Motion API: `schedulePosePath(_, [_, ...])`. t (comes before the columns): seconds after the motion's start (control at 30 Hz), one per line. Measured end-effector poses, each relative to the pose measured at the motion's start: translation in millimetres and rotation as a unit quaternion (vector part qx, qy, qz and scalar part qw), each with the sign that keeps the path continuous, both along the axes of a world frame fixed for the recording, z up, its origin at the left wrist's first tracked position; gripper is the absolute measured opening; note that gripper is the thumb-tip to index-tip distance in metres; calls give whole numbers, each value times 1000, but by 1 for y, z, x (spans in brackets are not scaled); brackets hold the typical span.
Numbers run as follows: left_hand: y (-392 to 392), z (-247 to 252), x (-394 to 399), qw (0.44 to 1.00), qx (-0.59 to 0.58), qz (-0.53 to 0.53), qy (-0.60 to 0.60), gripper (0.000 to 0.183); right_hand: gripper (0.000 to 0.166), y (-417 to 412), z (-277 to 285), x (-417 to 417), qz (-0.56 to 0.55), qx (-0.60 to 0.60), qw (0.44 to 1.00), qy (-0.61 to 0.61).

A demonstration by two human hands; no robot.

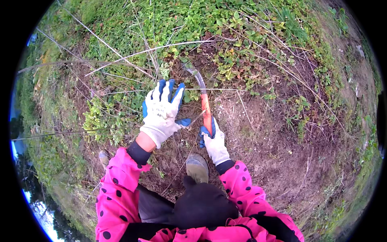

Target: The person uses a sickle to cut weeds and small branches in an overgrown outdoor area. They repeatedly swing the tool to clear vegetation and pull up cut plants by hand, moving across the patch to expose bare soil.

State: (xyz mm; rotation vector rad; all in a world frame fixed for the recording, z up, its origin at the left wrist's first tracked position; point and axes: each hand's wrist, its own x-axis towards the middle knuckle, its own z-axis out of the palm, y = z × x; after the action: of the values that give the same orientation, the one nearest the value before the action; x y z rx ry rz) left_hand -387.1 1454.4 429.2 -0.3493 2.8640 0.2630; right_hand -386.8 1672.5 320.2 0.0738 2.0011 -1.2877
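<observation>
My right hand (215,140), in a white work glove with a blue coated palm, grips the orange handle (206,110) of a sickle. The curved metal blade (197,75) points away from me and bends left, its tip among low leaves. My left hand (163,104), gloved the same way, is spread palm down to the left of the sickle, fingers apart over the weeds. A thin dry stalk (223,89) runs crosswise by the left fingertips and the base of the blade. What lies beneath the left palm is hidden.
Dense green ground cover (193,18) grows ahead. Long dry stems (151,50) cross at the upper left, and more stems (302,78) arch on the right. Bare brownish soil (257,145) lies to the right. My boot (197,166) stands below the hands, another boot (104,157) further left.
</observation>
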Motion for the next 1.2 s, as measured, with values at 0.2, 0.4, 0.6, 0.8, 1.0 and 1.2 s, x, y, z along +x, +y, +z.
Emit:
schedulePosePath(0.2, [-14,-85,-71,998,17,-56,31,95,65,-4,24,-12,-44,-92,988,-116])
schedulePosePath(0.4, [-46,-116,-94,978,-85,15,-190,78,61,3,-5,-43,61,36,997,19])
schedulePosePath(0.6, [-70,-135,-75,988,-76,-8,-136,17,61,2,9,-40,185,100,974,84])
schedulePosePath(0.8, [-76,-135,25,997,-16,2,76,34,60,15,24,-8,174,69,977,100])
schedulePosePath(1.0, [-74,-133,32,995,-38,-26,87,29,60,-27,-4,-45,225,103,960,134])
schedulePosePath(1.2, [-82,-104,37,993,-116,-14,-29,25,68,20,49,-9,211,103,972,-26])
